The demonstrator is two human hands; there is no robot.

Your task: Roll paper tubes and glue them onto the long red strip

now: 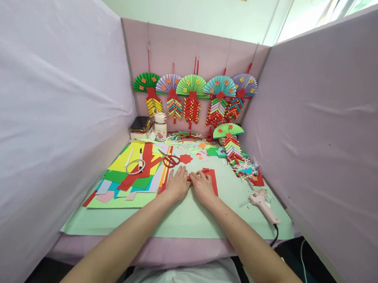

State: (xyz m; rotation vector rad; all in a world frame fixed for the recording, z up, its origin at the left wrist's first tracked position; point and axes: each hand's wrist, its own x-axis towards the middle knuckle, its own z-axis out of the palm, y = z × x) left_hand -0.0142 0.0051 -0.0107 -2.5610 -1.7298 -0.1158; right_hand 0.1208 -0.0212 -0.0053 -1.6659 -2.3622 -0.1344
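My left hand (pixel 177 184) and my right hand (pixel 202 185) rest side by side on the pale green mat (pixel 185 219), fingers pressing on a piece of red paper (pixel 213 181) that shows between and beside them. How much of the paper lies under my palms is hidden. Red-handled scissors (pixel 169 159) and a red paper star shape (pixel 186 158) lie just beyond my left fingertips. A stack of coloured paper sheets (pixel 133 172) spreads to the left of my left hand.
A pink glue gun (pixel 262 202) lies at the right with its black cord over the table edge. Paper scraps and a fan decoration (pixel 231 139) sit at the back right. Several fan ornaments (pixel 191 95) hang on the back partition. A white jar (pixel 160 126) stands back left.
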